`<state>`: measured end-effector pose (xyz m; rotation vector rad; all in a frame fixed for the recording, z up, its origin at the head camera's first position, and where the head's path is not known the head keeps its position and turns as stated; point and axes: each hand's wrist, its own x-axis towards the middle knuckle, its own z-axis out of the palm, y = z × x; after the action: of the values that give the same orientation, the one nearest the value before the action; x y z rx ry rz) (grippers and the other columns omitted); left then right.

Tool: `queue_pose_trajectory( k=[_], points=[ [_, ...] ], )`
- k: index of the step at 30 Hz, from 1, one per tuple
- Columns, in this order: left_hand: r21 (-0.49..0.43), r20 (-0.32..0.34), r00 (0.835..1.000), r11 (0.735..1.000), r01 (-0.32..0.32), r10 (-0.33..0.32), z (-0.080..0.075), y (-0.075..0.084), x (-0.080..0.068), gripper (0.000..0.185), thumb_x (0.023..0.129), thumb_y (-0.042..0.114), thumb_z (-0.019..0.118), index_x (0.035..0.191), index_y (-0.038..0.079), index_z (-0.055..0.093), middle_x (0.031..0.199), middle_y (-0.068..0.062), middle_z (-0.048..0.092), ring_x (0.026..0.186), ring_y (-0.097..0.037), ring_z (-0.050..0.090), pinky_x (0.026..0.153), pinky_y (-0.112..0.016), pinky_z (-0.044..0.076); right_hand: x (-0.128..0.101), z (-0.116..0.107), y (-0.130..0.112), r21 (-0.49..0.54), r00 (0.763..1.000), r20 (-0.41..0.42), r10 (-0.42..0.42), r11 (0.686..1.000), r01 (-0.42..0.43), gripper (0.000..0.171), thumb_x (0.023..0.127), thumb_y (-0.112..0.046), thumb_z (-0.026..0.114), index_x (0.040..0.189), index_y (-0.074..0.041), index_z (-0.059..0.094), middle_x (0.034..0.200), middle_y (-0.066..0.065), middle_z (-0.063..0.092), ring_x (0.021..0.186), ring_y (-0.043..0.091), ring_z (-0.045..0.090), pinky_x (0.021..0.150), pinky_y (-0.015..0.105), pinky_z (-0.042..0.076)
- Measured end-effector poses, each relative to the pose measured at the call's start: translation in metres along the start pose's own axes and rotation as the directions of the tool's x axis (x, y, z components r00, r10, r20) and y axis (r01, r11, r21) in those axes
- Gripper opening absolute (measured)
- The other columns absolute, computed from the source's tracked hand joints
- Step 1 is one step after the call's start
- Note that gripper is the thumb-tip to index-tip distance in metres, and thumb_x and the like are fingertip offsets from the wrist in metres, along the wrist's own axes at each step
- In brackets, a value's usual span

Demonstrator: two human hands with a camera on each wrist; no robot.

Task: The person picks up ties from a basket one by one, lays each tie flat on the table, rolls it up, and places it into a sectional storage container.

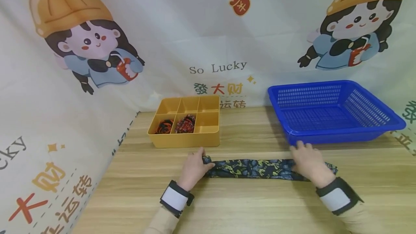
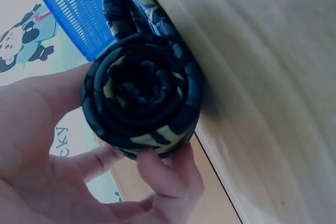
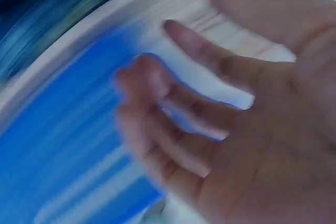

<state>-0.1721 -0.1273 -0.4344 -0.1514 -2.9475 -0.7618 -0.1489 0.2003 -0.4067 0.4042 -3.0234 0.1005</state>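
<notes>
A long folded strip of dark cloth with yellow and blue figures lies across the table. Its left end is wound into a roll, whose spiral end faces the left wrist camera. My left hand grips this roll, thumb on one side and fingers curled round the other. Over the strip's right end is my right hand, its fingers loosely bent and pointing toward the blue basket. Blurred in the right wrist view, the right palm shows nothing held, and the cloth passes beyond the fingertips.
Behind the left hand stands a yellow divided box; two front compartments hold a black-and-orange coil and a red patterned roll. A blue slotted basket sits at the back right. A printed cloth backdrop hangs behind the table.
</notes>
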Motion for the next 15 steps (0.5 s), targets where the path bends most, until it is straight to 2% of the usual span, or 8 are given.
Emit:
queue_pose_trajectory(
  k=[2,4,6,8,10,12,15],
  points=[
    [0.003,0.003,1.000,1.000,0.010,-0.010,-0.001,0.000,0.000,0.035,0.074,0.027,0.079,0.089,0.007,0.054,0.075,-0.012,0.054,0.069,-0.022,0.046,0.054,-0.028,0.032,0.007,0.002,-0.038,0.084,0.991,-0.030,-0.132,0.987,0.135,0.042,0.070,-0.019,0.081,0.100,-0.001,0.059,0.094,0.016,0.059,0.078,0.029,0.059,0.062,0.039,0.053],
    [0.004,0.007,1.000,1.000,0.018,-0.018,-0.002,0.000,0.000,0.035,0.074,0.028,0.080,0.088,0.006,0.055,0.075,-0.011,0.054,0.069,-0.021,0.046,0.054,-0.028,0.031,0.017,0.005,-0.074,0.202,0.966,-0.035,-0.258,0.944,0.259,0.038,0.074,-0.021,0.078,0.102,-0.003,0.059,0.098,0.012,0.061,0.078,0.024,0.061,0.064,0.035,0.053],
    [0.007,0.008,1.000,1.000,0.021,-0.021,-0.002,0.000,0.000,0.035,0.074,0.029,0.080,0.087,0.006,0.056,0.076,-0.011,0.054,0.069,-0.021,0.046,0.054,-0.027,0.032,0.030,0.009,-0.105,0.307,0.942,-0.010,-0.336,0.895,0.323,0.041,0.079,-0.022,0.075,0.111,-0.003,0.058,0.107,0.013,0.063,0.087,0.025,0.064,0.074,0.036,0.055],
    [0.016,0.000,1.000,1.000,0.015,-0.015,-0.003,0.000,0.001,0.036,0.074,0.031,0.080,0.087,0.006,0.057,0.077,-0.011,0.056,0.070,-0.020,0.047,0.054,-0.027,0.033,0.043,0.015,-0.131,0.369,0.924,0.021,-0.382,0.862,0.348,0.046,0.082,-0.022,0.073,0.120,-0.003,0.055,0.114,0.014,0.061,0.096,0.027,0.064,0.082,0.039,0.054],
    [0.029,-0.004,1.000,1.000,0.004,-0.004,-0.002,-0.001,0.002,0.034,0.075,0.030,0.079,0.086,0.006,0.057,0.078,-0.012,0.058,0.070,-0.021,0.049,0.053,-0.027,0.035,0.053,0.022,-0.152,0.366,0.917,0.029,-0.398,0.858,0.361,0.049,0.082,-0.025,0.073,0.122,-0.003,0.054,0.113,0.013,0.060,0.098,0.026,0.063,0.084,0.039,0.053],
    [0.051,-0.014,1.000,0.999,-0.017,0.017,-0.001,-0.001,0.003,0.029,0.077,0.026,0.077,0.086,0.006,0.059,0.078,-0.015,0.061,0.071,-0.024,0.053,0.053,-0.030,0.040,0.061,0.031,-0.168,0.312,0.919,0.004,-0.395,0.873,0.374,0.056,0.081,-0.031,0.075,0.124,-0.002,0.052,0.110,0.013,0.060,0.094,0.025,0.064,0.080,0.037,0.054],
    [0.091,-0.037,0.997,0.994,-0.057,0.061,0.001,-0.002,0.003,0.021,0.079,0.019,0.070,0.089,0.003,0.061,0.083,-0.018,0.065,0.075,-0.031,0.058,0.058,-0.039,0.048,0.067,0.042,-0.185,0.202,0.917,-0.113,-0.383,0.895,0.399,0.064,0.078,-0.035,0.076,0.125,0.000,0.050,0.106,0.013,0.059,0.079,0.023,0.065,0.067,0.034,0.055]
  ],
)
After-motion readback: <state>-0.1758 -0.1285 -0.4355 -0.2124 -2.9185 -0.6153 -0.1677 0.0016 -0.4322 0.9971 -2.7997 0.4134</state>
